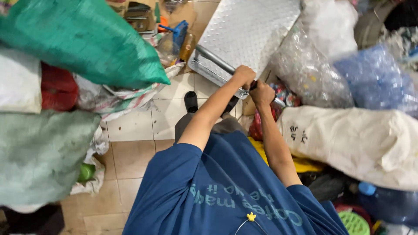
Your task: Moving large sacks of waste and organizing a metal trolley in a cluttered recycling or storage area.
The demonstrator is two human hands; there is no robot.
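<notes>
A flat metal trolley with a diamond-pattern deck (244,30) stands in front of me on the tiled floor. Its grey tube handle (215,61) runs diagonally across its near end. My left hand (244,76) is closed around the handle. My right hand (262,93) grips the same bar just beside it, further right. Both arms reach forward from my blue T-shirt. My black shoe (190,101) shows on the tiles under the arms.
Full sacks crowd both sides: a green one (82,39), a white one (17,82), a red bag (56,87) and a grey-green one (39,156) on the left. On the right are clear bags of plastic (305,69), a blue bag (374,78) and a long white sack (357,139). Only a narrow strip of tiles (139,126) shows between them.
</notes>
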